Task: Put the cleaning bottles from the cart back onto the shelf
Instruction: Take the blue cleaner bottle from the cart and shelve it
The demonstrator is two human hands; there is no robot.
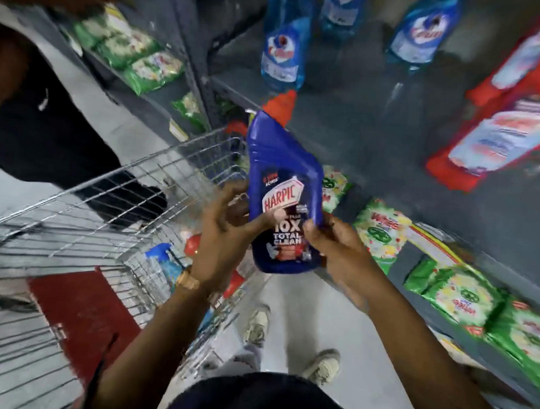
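Observation:
A dark blue Harpic bottle [280,185] with a red cap is held upright between the cart and the shelf. My left hand [225,233] grips its lower left side and my right hand [334,247] grips its lower right side. Below them the wire cart [102,200] holds more bottles: a blue spray bottle [164,260] and a red-capped one [192,244], partly hidden by my left wrist. The grey shelf [384,149] ahead carries three light blue cleaner bottles [283,46] standing at the back and red bottles [518,110] at the right.
Another person in dark clothes [37,120] stands at the left beside the cart, an arm reaching to the upper shelf. Green detergent packets [472,295] fill the lower shelf at right and the shelf bay at left [134,53]. My shoes [321,366] are on the grey floor.

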